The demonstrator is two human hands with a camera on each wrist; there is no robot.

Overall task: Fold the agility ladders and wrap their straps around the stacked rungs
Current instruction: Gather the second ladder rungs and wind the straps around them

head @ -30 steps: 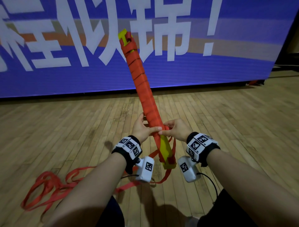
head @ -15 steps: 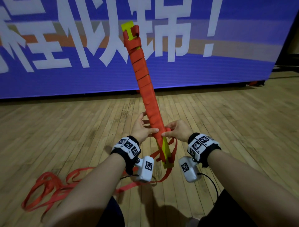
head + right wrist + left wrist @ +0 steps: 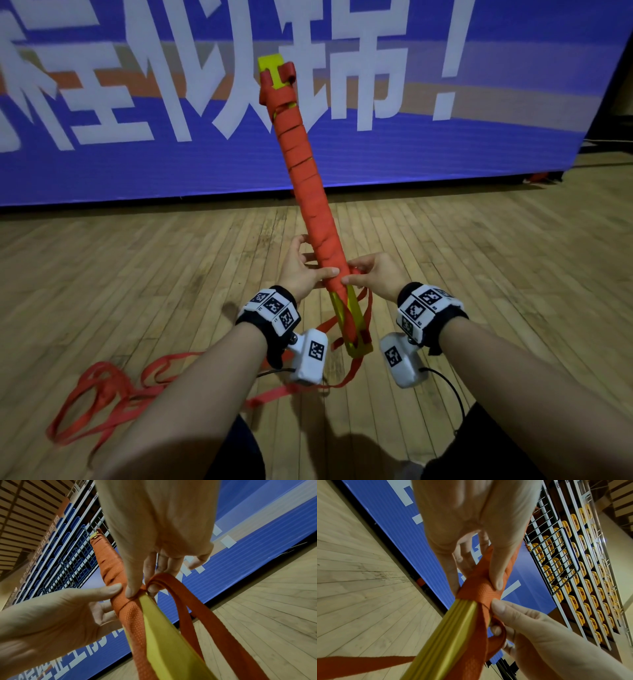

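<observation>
Wooden gym floor [image 3: 137, 274], blue banner [image 3: 445, 154] behind. We see the stacked rungs [image 3: 308, 185] held tilted upright above the floor, mostly wrapped in orange strap [image 3: 109, 404]. Left hand [image 3: 301, 270] grips the bundle; right hand [image 3: 373, 274] pinches the strap's last wrap.

The hall was dim, and the blue banner [image 3: 342, 164] glowed as the brightest surface, at twelve o'clock in the head view. Soft shadows of the arms lay on the floor [image 3: 137, 274] toward six o'clock. Wide-angle bending curved the floorboards at the edges. In both wrist views the palms at twelve o'clock were blurred and washed pale; a glare streak ran along the yellow rungs [image 3: 447, 635].
</observation>
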